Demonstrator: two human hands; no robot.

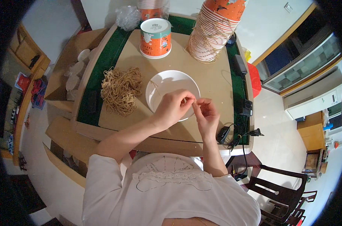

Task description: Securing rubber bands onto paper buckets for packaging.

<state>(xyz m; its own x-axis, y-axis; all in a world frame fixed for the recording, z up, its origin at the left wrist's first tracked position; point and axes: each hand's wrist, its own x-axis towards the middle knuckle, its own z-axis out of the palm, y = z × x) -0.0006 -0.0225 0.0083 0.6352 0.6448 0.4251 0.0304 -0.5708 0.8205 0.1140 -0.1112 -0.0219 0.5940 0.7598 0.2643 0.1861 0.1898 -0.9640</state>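
Note:
My left hand (174, 108) and my right hand (206, 116) meet at the fingertips over the near right edge of a white round tub (161, 80). Both are closed in a pinch, apparently on a thin piece of twine; most of it is hidden by the fingers. The tub stands open side up, showing its white inside. A short strand of twine (154, 86) shows at its left inner wall. Left of the tub lies a tangled heap of tan twine (122, 91).
An orange and green paper bucket (155, 39) stands upside down behind the tub. To its right leans a tall bucket stack (212, 35) with twine hanging from it. Black adapters and cables (245, 107) line the right table edge. An open cardboard box (60, 75) stands left.

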